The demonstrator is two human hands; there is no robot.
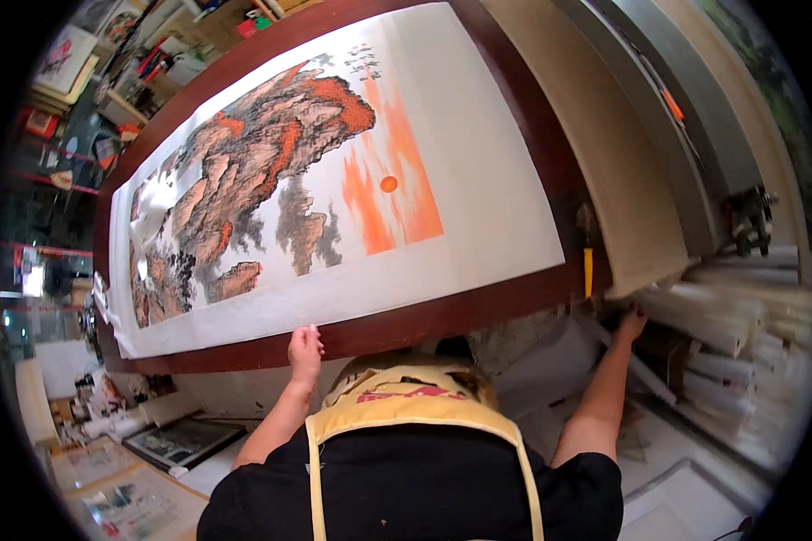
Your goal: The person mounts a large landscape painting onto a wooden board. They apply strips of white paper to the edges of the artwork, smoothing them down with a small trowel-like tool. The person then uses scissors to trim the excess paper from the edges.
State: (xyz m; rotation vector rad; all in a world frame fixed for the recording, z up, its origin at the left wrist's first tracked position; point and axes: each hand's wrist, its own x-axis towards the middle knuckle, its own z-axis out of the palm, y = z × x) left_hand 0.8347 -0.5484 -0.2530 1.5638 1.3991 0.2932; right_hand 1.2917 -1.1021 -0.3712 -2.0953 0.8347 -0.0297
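The painting (279, 171) lies flat on the dark red table (406, 326): brown and grey cliffs capped with red foliage, dark trees below, and a streaked orange sky with 1 round orange sun. A wide white paper border surrounds it, and glare whitens patches near the table's left end. The left hand (307, 350) is at the table's near edge, fingers curled beside the paper's border; I cannot tell whether they pinch it. The right hand (636, 323) is off the table's near right corner, close to blurred pale rolls (694, 320); its grip cannot be made out.

A yellow-handled tool (588, 270) rests at the table's right end, and a tan board (622, 153) runs along that side. Left of the table, below its near corner, are 1 dark frame (185, 440) and 1 pale frame holding a picture (131, 514).
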